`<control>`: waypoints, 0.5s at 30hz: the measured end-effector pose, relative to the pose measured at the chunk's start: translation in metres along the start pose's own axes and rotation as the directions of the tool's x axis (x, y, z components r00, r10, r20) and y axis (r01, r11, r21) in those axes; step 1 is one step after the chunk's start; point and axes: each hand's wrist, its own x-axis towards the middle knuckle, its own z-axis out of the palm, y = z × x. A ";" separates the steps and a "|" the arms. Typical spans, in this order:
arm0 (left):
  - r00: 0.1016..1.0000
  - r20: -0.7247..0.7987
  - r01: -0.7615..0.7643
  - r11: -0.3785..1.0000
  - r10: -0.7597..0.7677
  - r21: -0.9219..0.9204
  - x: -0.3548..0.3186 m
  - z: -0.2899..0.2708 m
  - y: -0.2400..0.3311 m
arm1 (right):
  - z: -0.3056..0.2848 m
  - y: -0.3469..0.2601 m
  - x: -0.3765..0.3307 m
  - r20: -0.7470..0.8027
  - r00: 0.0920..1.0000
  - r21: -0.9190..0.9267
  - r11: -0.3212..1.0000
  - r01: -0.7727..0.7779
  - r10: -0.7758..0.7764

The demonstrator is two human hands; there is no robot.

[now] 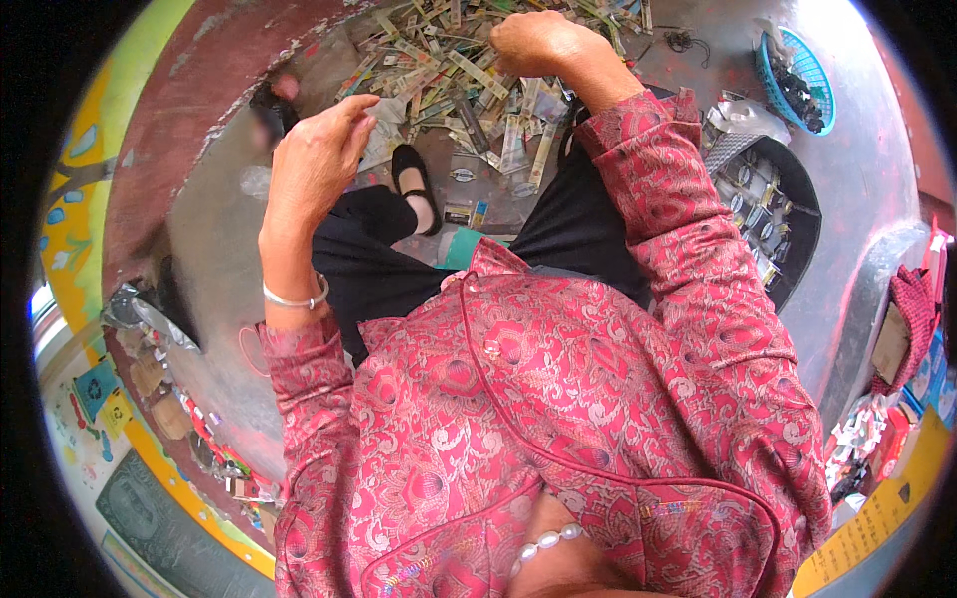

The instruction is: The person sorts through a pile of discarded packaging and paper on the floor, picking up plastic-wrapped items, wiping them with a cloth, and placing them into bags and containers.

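Note:
My left hand (317, 159) is raised over the left side of the floor, its index finger and thumb apart, and nothing shows between them. A silver bangle circles that wrist. My right hand (546, 45) hangs over the pile of flat, printed strips (469, 75) at the far middle. Its fingers are curled down, and whatever they hold is hidden behind the knuckles. Clear plastic wrapping (384, 140) lies at the pile's near left edge. A small flat packet (459, 213) rests between my feet, near my black shoe (414, 184).
A blue plastic basket (812, 70) with dark pieces stands at the far right. Nearer, a black tub (802, 199) holds several small packaged items. Clear plastic (748, 120) lies by its rim. Assorted goods (867, 439) line the right edge, and cartons (169, 414) the left.

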 end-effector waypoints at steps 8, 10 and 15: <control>0.954 0.290 -0.131 0.978 0.080 0.160 0.038 0.110 -0.103 | 0.006 0.007 -0.004 0.043 0.995 -0.026 0.996 0.091 -0.089; 0.933 0.356 -0.130 0.971 0.051 0.200 0.042 0.122 -0.113 | 0.010 0.010 -0.004 0.090 0.996 -0.035 0.999 0.030 -0.027; 0.958 0.274 -0.132 0.981 0.089 0.144 0.061 0.121 -0.098 | 0.033 0.021 0.009 0.219 0.970 -0.102 0.991 -0.089 0.110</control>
